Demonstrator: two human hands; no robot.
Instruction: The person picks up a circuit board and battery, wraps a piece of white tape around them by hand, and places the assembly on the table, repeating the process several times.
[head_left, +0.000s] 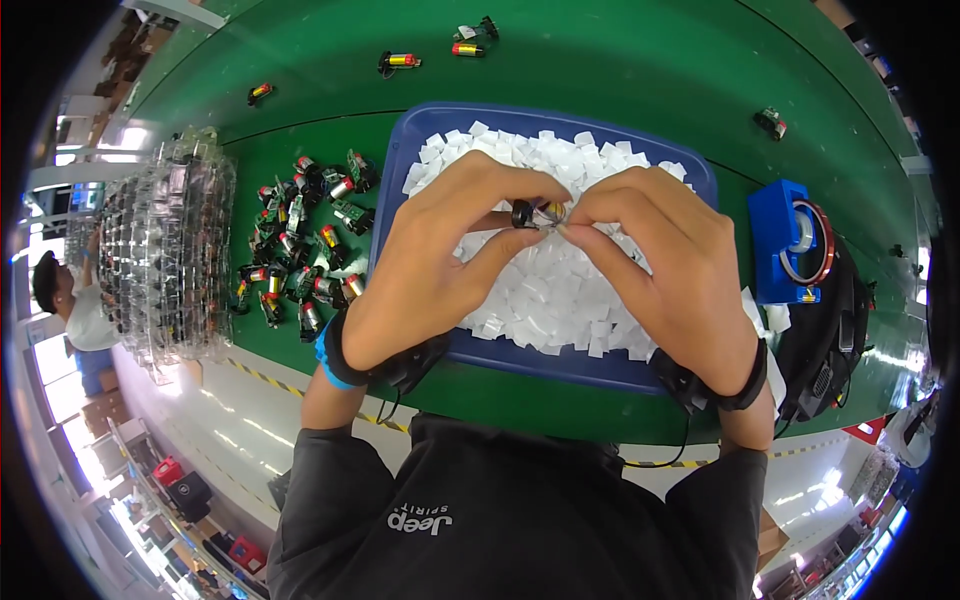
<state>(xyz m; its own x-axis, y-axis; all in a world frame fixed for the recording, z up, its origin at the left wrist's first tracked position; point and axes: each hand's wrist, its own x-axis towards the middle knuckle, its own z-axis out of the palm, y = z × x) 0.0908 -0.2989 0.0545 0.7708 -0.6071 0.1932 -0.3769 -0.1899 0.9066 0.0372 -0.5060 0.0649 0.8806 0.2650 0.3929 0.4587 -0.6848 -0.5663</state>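
Observation:
Over the middle of the blue tray (545, 370), my left hand (430, 255) pinches a small battery-and-circuit-board assembly (523, 213). Its round black end shows between the thumb and fingers, with a bit of yellow and metal beside it. My right hand (670, 260) is closed in a pinch right against the other end of this part. What its fingertips grip is too small to make out. Beneath both hands, many small square white pieces (540, 290) fill the tray in a loose heap.
Left of the tray lies a pile of similar assemblies (300, 240), beside a tall stack of clear plastic trays (170, 260). A few assemblies (400, 61) lie farther back on the green table (620, 60). At right stand a blue tape dispenser (770, 245) and a black bag (825, 350).

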